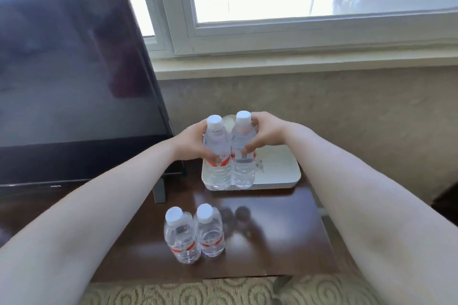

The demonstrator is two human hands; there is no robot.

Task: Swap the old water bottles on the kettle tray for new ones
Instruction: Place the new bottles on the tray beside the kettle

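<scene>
Bottles: left hand (192,140) grips one (216,156), right hand (260,135) another (244,156), at the tray's (280,176) near edge.

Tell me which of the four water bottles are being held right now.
The rear pair at the white tray: the left hand grips the left bottle, the right hand the right bottle. The front pair stands untouched on the table.
</scene>
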